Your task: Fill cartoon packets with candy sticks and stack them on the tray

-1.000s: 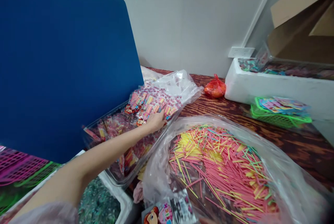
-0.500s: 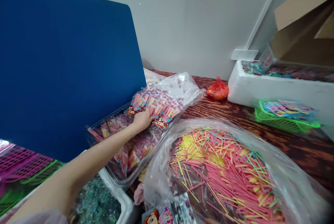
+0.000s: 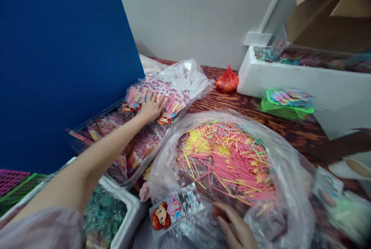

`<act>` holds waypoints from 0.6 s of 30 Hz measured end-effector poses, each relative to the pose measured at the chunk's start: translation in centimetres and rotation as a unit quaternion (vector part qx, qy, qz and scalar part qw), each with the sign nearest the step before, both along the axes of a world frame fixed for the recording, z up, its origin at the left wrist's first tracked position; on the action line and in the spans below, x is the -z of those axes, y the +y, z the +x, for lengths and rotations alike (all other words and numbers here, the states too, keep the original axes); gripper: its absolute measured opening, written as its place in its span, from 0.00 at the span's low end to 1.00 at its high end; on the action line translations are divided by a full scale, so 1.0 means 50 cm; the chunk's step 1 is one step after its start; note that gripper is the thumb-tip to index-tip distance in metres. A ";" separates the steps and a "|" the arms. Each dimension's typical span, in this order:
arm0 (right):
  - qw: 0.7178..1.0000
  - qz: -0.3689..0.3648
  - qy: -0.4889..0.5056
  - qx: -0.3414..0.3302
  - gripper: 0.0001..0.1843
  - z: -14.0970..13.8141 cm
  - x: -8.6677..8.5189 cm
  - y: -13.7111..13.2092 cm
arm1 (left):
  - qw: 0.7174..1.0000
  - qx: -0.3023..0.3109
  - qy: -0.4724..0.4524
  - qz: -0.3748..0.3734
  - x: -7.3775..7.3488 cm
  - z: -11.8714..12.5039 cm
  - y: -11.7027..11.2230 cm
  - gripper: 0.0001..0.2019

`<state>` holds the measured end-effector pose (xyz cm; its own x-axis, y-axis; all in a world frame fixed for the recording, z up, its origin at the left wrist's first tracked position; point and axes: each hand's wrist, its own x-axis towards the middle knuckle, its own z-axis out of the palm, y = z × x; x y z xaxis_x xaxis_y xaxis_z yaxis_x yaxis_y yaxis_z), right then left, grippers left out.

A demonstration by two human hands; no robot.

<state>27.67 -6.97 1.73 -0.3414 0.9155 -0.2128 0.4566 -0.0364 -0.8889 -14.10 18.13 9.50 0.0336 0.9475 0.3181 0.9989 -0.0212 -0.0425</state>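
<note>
My left hand (image 3: 151,106) reaches far forward and lies flat, fingers spread, on a heap of small pink cartoon-printed packets (image 3: 158,96) piled in a clear plastic bin (image 3: 87,152). My right hand (image 3: 235,229) is at the bottom edge, fingers loosely extended, resting on the near rim of a big clear plastic bag (image 3: 292,171) filled with thin pink, yellow and green sticks (image 3: 226,156). A printed card with a cartoon face (image 3: 173,209) lies just left of that hand.
A tall blue panel (image 3: 63,55) stands at the left. A white foam box (image 3: 292,82), a green basket of cards (image 3: 285,104) and an orange bag (image 3: 227,82) sit at the back of the dark wooden table. Another person's arm (image 3: 342,146) enters at right.
The view has tilted down and right. My left hand slid back across the packets and flattened on them. My right hand has come into view at the bag's near edge.
</note>
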 end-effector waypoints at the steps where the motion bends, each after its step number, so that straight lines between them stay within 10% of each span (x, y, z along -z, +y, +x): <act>1: 1.000 0.001 0.001 0.000 0.18 0.001 -0.003 -0.004 | 1.000 -0.007 -0.011 -0.012 0.006 -0.005 0.004 0.28; 8: 1.000 -0.004 -0.014 0.008 0.17 -0.017 -0.044 -0.017 | 0.998 -0.021 -0.040 -0.046 -0.077 0.026 -0.022 0.30; 13: 1.000 -0.009 -0.006 0.026 0.18 -0.011 -0.044 -0.021 | 0.971 0.061 -0.226 -0.057 -0.157 0.143 -0.259 0.23; 18: 1.000 0.005 -0.012 0.019 0.18 -0.015 -0.037 -0.034 | 0.926 0.071 -0.315 -0.193 -0.023 0.227 -0.537 0.20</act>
